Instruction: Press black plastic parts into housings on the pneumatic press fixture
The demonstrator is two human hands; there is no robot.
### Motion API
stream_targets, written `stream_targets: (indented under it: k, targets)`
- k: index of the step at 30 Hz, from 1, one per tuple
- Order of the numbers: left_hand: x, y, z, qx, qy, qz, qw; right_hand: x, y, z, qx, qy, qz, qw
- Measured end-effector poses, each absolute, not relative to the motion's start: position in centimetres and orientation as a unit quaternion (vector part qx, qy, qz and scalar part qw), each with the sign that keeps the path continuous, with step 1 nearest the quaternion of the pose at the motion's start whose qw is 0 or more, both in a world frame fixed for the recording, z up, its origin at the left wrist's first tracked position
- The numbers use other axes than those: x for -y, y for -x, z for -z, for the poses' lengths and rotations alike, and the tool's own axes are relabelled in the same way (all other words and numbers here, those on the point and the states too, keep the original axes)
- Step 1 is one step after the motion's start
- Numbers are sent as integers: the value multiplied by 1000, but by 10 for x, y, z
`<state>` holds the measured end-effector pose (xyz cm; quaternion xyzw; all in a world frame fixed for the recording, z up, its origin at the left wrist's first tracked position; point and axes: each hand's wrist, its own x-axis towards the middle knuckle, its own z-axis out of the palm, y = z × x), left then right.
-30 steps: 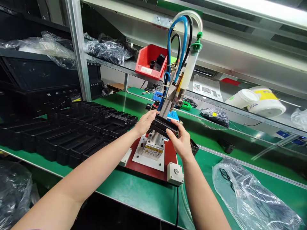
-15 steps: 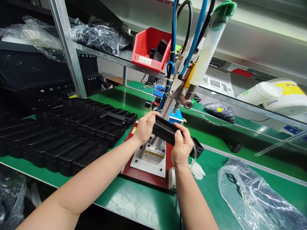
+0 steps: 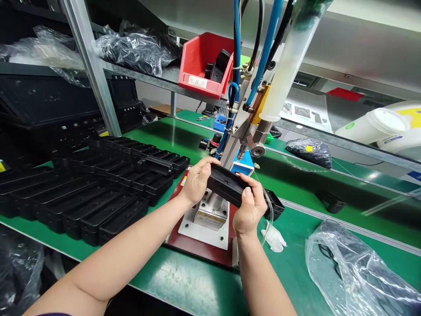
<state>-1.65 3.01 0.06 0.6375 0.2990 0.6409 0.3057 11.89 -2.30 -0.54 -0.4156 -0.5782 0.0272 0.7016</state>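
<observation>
Between both hands is a long black plastic housing (image 3: 226, 186), its hollow side turned towards me. My left hand (image 3: 197, 181) grips its left end, thumb on the near edge. On its right end my right hand (image 3: 250, 206) is closed, fingers over the far edge. The housing is held up in front of a bench press (image 3: 245, 118), beneath the metal tip (image 3: 241, 152) and apart from it. Below stands the press base (image 3: 210, 219), a white plate on a dark red board (image 3: 197, 253). Several similar black housings (image 3: 98, 193) lie in rows to the left.
A red bin (image 3: 207, 66) with black parts sits on the shelf above. Blue hoses (image 3: 268, 52) run down the press. To the right lie a clear plastic bag (image 3: 355, 263), a white crumpled piece (image 3: 274, 237) and a black part (image 3: 330, 202). A white cup (image 3: 378, 125) rests on the right shelf.
The housing has tilted so that more of its hollow inside shows, and it sits slightly lower in view. Both hands keep their hold. The camera view has shifted a little.
</observation>
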Motion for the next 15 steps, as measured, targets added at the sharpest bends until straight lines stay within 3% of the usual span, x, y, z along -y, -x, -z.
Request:
stream_targets:
  k: [7,15]
  targets:
    - [-32,16,1,-306,-634,-636,316,20,-113,9,556,414,-15,720]
    - [-27,13,-11,-328,-632,-636,298,20,-119,-6,588,440,-22,678]
